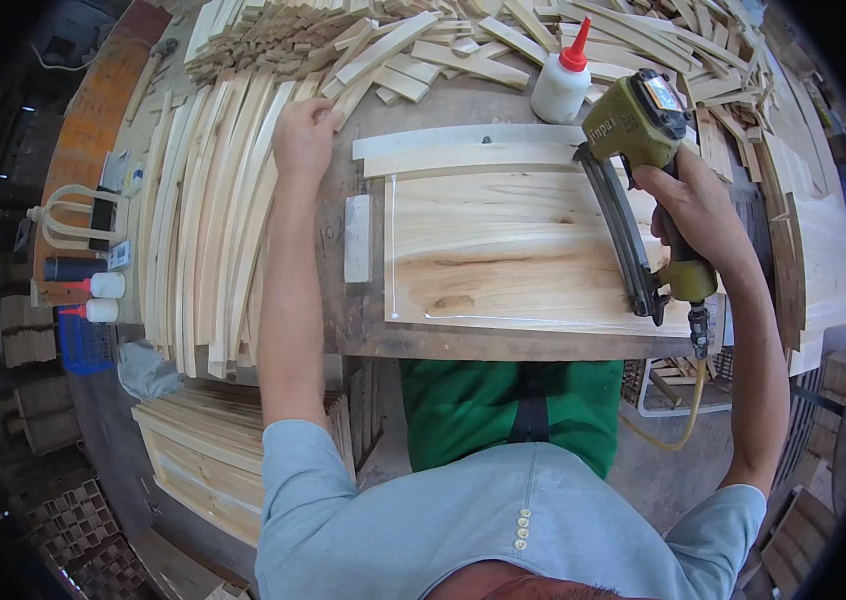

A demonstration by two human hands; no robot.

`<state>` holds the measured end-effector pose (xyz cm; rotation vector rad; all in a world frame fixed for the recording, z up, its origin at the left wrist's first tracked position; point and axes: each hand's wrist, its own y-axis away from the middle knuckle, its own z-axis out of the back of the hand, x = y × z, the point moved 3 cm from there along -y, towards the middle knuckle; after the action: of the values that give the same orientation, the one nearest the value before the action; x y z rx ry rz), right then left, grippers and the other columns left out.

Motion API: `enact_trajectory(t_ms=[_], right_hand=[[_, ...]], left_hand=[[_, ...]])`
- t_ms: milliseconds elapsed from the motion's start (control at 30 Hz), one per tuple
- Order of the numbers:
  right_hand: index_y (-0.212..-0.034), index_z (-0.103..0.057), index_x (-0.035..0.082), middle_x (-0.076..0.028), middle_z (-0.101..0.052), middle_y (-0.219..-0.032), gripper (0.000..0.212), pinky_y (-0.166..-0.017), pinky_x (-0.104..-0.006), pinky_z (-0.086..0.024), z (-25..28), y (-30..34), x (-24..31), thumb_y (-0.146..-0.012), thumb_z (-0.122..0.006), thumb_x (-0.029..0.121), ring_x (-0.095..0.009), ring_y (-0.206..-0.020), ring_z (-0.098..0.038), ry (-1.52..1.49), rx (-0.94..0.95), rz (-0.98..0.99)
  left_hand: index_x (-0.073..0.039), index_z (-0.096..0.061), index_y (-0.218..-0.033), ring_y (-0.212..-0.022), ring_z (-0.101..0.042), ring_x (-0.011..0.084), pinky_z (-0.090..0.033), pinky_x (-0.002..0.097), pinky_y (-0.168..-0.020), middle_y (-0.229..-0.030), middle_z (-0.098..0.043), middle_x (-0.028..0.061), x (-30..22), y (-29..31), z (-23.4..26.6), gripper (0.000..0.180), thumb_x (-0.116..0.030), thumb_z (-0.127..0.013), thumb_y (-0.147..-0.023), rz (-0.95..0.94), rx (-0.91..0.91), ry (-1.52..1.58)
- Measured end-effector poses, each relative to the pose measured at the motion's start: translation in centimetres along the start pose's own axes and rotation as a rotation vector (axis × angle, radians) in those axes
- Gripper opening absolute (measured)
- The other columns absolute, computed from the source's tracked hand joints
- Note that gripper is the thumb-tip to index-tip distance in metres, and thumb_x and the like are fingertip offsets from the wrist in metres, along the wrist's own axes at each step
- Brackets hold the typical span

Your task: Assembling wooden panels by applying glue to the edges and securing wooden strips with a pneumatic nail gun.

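My right hand (698, 205) is wrapped round the handle of an olive-green pneumatic nail gun (633, 130), with its air hose (695, 400) hanging from the grip. Its long magazine slants over the right part of a pale wooden panel (503, 240). White lines of glue run along the panel's left and near sides, and a wooden strip (473, 157) lies along its far edge. Beyond the panel's far left corner, my left hand (305, 140) is closed at the end of a short wooden strip (355, 100) from the pile; its fingertips are partly hidden.
Long wooden strips (208, 220) lie side by side on the left. Loose short strips (473, 65) are heaped at the back. A white glue bottle (561, 88) with a red tip stands behind the panel. Stacked boards (808, 260) are at the right, more panels (208, 465) below left.
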<state>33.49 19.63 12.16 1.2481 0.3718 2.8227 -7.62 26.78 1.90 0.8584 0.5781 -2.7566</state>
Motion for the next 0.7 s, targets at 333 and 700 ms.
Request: enact_trajectory(t_ms=[333, 700], right_hand=[[-0.096, -0.052, -0.005, -0.007, -0.056, -0.065, 0.029, -0.046, -0.0289, -0.048, -0.5, 0.1, 0.4, -0.09, -0.057, 0.023, -0.013, -0.05, -0.057, 0.02, 0.003, 0.027], [-0.101, -0.054, -0.002, -0.005, -0.057, -0.066, 0.026, -0.046, -0.0268, -0.048, -0.5, -0.1, 0.2, -0.091, -0.055, 0.023, -0.011, -0.051, -0.057, 0.065, 0.018, 0.059]], left_hand=[[-0.004, -0.068, -0.101, -0.09, -0.063, 0.035, -0.05, 0.0432, -0.082, -0.095, -0.065, 0.0168, -1.7, -1.8, -1.4, 0.029, -0.016, -0.072, -0.076, -0.157, 0.141, -0.281], [0.0, -0.066, -0.095, -0.08, -0.067, 0.0317, -0.052, 0.0393, -0.076, -0.083, -0.069, 0.0162, -5.8, 6.6, -1.0, 0.031, -0.022, -0.066, -0.074, 0.256, 0.641, 0.298]])
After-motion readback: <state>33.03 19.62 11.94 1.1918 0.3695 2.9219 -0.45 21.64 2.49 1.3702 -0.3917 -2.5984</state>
